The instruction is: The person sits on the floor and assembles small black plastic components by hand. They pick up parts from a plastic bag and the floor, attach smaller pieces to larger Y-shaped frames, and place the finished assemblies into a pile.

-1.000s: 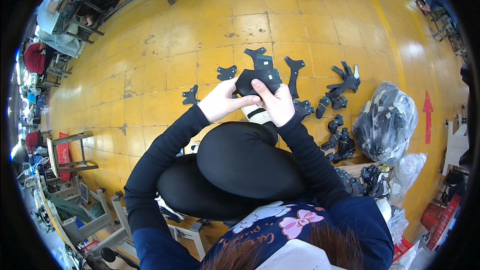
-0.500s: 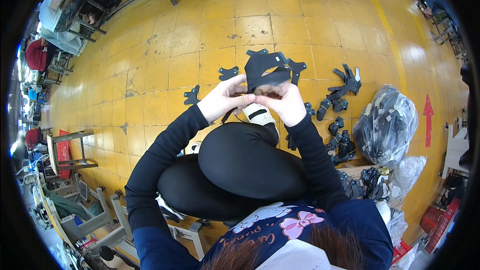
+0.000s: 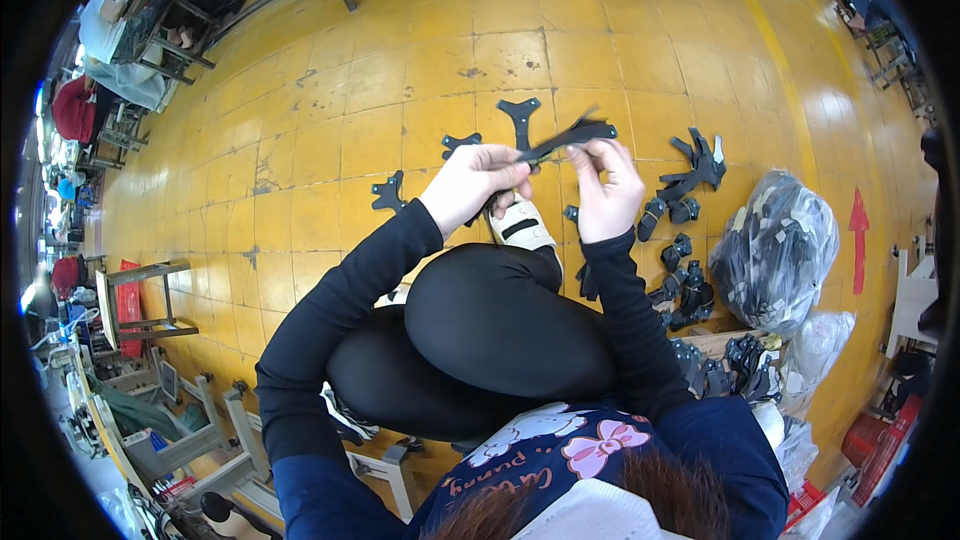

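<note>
My left hand pinches one end of a black fabric strap piece held above my shoes. The strap slants up to the right, its far end slightly blurred. My right hand has its thumb and fingertips closed at the strap's right part. Beyond my hands, a Y-shaped black strap piece lies on the floor. Two smaller forked black pieces, one nearer and one farther, lie to the left. A larger black strap piece lies to the right.
Several rolled black bundles lie right of my knees. Beside them stand a clear bag full of black pieces and a smaller plastic bag. A wooden stool frame is at left; people sit at benches at far left.
The black piece between my hands went from broad and spread to narrow and slanting. My right hand has moved right, away from my left, uncovering the Y-shaped piece behind.
</note>
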### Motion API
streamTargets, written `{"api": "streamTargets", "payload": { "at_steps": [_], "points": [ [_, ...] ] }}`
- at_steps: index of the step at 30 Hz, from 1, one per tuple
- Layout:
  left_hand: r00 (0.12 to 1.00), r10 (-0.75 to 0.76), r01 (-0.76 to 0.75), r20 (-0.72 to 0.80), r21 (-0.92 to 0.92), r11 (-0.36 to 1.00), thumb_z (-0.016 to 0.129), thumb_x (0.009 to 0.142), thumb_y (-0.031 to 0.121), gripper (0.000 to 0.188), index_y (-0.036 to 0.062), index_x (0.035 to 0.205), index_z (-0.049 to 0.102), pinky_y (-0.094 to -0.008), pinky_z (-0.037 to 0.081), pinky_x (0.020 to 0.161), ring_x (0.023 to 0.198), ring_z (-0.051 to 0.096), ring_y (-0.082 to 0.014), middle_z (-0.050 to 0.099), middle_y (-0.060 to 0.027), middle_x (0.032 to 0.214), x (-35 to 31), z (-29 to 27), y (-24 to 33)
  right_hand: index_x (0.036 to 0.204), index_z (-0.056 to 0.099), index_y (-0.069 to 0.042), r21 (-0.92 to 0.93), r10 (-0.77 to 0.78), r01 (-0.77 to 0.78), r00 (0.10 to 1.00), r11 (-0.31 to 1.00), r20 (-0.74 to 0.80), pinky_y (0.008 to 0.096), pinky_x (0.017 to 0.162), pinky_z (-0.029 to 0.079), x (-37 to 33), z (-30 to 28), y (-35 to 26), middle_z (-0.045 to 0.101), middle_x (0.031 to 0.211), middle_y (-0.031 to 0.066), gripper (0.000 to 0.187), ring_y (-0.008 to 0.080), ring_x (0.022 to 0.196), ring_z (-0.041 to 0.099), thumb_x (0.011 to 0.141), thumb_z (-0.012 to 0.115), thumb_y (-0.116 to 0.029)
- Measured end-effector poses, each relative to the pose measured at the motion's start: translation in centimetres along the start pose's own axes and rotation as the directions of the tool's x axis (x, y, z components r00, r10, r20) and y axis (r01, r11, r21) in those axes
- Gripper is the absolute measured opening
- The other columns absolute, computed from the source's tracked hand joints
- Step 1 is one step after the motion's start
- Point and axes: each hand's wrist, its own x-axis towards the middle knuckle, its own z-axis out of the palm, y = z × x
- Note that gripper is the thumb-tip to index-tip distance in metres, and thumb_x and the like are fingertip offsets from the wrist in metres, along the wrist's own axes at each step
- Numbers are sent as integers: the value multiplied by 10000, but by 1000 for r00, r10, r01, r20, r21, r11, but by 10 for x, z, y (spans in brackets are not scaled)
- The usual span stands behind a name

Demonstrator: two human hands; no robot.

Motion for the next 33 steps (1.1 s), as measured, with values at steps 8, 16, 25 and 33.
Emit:
{"api": "streamTargets", "payload": {
  "at_steps": [8,16,25,33],
  "points": [
    [827,154,-364,-540,-306,880,518,936,128,113,35,990,552,-196,461,642,709,551,-83,587,-23,843,-15,-70,-3,599,405,-86,890,130,-439,882,-124,453,413,1078,297,6,-29,-4,561,792,122,326,299,1100,488,914,426,-166],
    [981,91,-129,-173,-222,967,542,897,75,360,38,1247,466,-325,454,905,1073,569,-163,586,-113,1217,-28,-53,-3,921,634,4,205,-52,-19,940,979,338,274,757,463,-11,3,-23,617,860,69,92,165,799,598,860,596,-53],
    [991,115,-129,70,242,962,512,932,84,251,8,1170,524,-236,467,785,810,581,-92,648,-45,911,-23,-27,0,898,686,-59,-122,-468,530,818,839,335,305,667,469,9,22,-28,593,803,56,153,226,742,593,746,692,-41],
    [999,46,-45,-4,101,994,508,943,142,197,-17,1031,584,-199,440,669,700,536,-64,605,-9,785,-20,-39,-7,802,638,9,113,-174,142,916,983,363,275,730,452,4,0,-23,593,798,89,35,184,774,587,794,640,-25]
  ]
}}
